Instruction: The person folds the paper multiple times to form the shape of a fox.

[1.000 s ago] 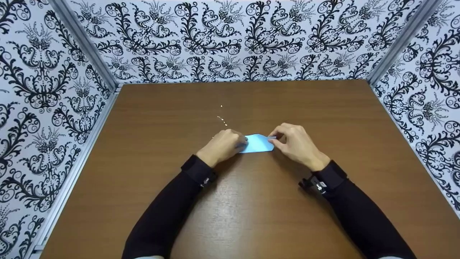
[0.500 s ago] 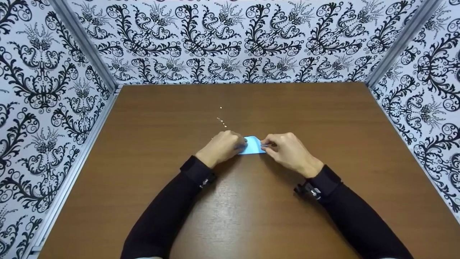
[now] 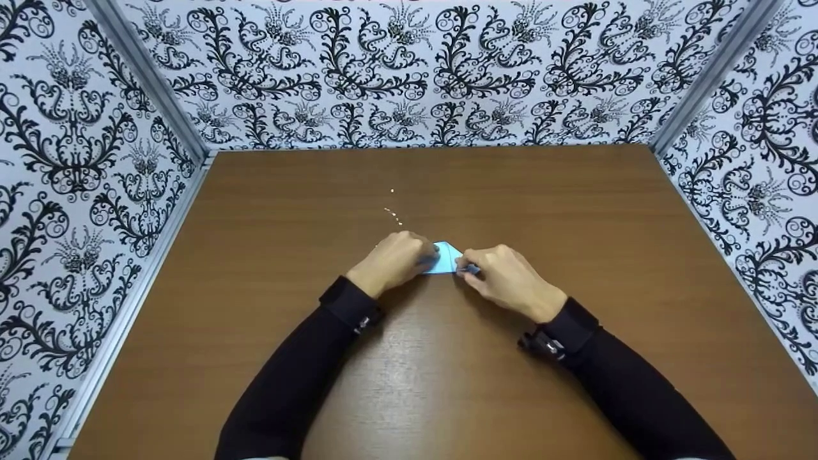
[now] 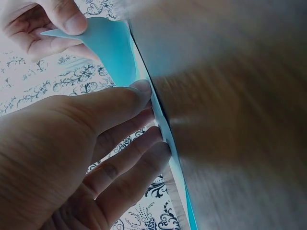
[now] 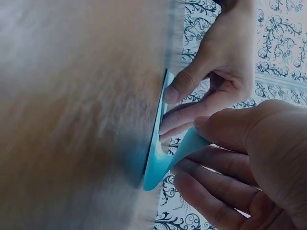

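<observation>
A blue sheet of paper lies on the wooden table between both hands. My left hand presses its left part down; in the left wrist view, thumb and fingertips rest spread along the flat layer. My right hand pinches the right end between thumb and fingers. That end forms a raised flap, bent up off the lower layer and over to the left. From the right wrist side, a rounded bend shows where the flap rises, without a sharp crease. The left hand covers the sheet's left end.
Small white specks dot the wooden table beyond the left hand. Patterned black-and-white walls with grey metal corner posts enclose the table at the back and sides.
The right hand has moved left and slightly nearer, bringing the paper's right end up and over, so less of the sheet shows. The left hand stays in place.
</observation>
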The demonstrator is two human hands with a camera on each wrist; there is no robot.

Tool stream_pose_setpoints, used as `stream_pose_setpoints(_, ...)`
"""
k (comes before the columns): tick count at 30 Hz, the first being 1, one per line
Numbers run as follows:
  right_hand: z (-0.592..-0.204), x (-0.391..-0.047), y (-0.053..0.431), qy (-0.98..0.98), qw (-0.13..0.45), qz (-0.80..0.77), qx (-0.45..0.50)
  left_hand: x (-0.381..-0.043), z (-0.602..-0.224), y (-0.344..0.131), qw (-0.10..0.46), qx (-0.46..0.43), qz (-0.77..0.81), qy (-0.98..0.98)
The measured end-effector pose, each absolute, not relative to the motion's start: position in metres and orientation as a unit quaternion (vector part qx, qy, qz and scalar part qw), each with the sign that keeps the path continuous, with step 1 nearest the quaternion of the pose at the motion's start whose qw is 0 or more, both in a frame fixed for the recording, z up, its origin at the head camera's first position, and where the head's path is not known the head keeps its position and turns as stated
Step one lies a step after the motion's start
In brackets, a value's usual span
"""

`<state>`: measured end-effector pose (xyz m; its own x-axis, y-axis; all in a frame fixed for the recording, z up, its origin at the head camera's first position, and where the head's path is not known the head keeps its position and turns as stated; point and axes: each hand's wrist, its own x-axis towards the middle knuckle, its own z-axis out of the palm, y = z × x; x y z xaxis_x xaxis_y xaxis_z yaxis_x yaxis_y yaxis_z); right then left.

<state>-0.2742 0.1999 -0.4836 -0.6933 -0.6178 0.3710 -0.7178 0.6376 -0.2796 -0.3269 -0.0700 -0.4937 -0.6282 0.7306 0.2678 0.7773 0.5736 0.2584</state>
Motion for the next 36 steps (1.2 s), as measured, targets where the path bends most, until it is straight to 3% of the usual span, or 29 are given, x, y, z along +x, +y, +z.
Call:
stream_pose_setpoints(15, -0.492, -0.269, 0.193, -0.897, 0.127, 0.15, 0.395, -0.326, -0.493, -0.07, 0.068, -0.426, -0.188, -0.882)
stream_pose_setpoints(36, -0.489, -0.268, 0.183, -0.91, 0.089, 0.119, 0.386, -0.325, -0.492, -0.071, 0.055, -0.426, -0.169, -0.887)
